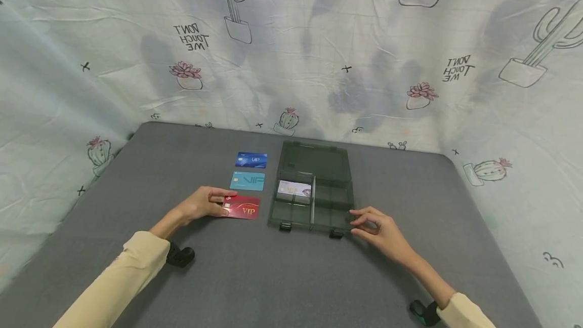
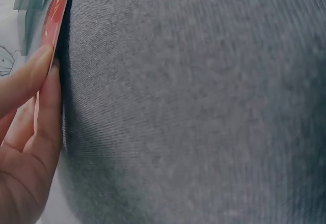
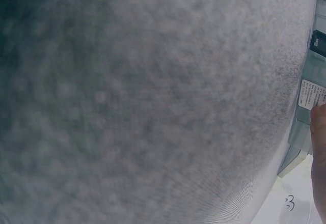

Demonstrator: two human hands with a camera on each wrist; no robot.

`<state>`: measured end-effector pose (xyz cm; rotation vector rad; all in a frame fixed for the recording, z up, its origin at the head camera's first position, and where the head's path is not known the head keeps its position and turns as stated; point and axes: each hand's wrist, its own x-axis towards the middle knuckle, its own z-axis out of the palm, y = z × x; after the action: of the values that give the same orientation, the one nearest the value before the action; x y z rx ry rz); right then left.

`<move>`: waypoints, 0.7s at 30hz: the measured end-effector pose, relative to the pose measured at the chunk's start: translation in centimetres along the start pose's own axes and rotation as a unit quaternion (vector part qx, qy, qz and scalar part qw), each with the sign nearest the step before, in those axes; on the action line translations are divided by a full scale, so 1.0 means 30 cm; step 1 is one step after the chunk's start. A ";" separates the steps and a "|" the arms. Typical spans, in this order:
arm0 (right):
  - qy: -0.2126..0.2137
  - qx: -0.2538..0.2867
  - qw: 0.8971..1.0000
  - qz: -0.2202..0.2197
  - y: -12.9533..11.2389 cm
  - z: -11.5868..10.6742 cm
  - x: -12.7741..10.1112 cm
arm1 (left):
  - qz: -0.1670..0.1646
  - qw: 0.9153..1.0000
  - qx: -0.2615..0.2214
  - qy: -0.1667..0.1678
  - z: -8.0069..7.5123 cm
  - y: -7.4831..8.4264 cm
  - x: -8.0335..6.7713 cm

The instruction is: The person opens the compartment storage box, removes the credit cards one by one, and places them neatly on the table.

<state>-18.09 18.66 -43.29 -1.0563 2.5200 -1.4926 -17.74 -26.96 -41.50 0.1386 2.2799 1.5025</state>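
Left fingers: I saw the fingertips [image 2: 43,76] of the left hand [image 1: 200,205] laid along the near-left edge of the red card [image 1: 243,207], thumb over its top; from the wrist view they pinched the card's edge, which looked slightly raised off the mat.
Right fingers: the right hand [image 1: 380,229] sat at the lower-right corner of the box [image 1: 314,189], fingers loosely curled against its front wall; I could not tell whether they gripped it or only touched it. The right wrist view showed just one fingertip at the right edge of the frame.
Red card: lay centre-left of the head frame, gold "VIP" lettering up, just left of the box, nearest of three cards in a column.
Teal card [image 1: 247,181]: flat on the mat, directly above the red one in the frame, apart from it.
Blue card [image 1: 251,160]: flat, above the teal one, furthest from me.
Box: dark translucent plastic, lid open and lying back, divided into compartments, two latches at its front edge.
White card [image 1: 294,188]: lay inside the box's upper-left compartment.
Mat [image 1: 255,277]: grey cloth, filled most of both wrist views.
Backdrop [image 1: 291,54]: cactus-print sheet behind and at both sides.
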 end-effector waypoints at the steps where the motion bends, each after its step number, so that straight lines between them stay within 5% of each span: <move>1: -0.001 0.002 1.000 0.002 0.000 0.000 0.000 | 0.010 1.000 0.021 0.005 0.001 0.002 -0.001; 10: 0.003 0.007 1.000 0.005 0.001 0.000 -0.005 | 0.047 0.991 0.124 0.025 0.012 0.010 0.009; 21: 0.002 0.010 1.000 0.005 0.006 -0.001 -0.003 | 0.076 0.961 0.255 0.081 0.036 -0.011 0.000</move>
<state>-18.12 18.79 -43.45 -1.0383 2.5036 -1.5160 -17.27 -26.17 -42.17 0.3535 2.8024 0.9854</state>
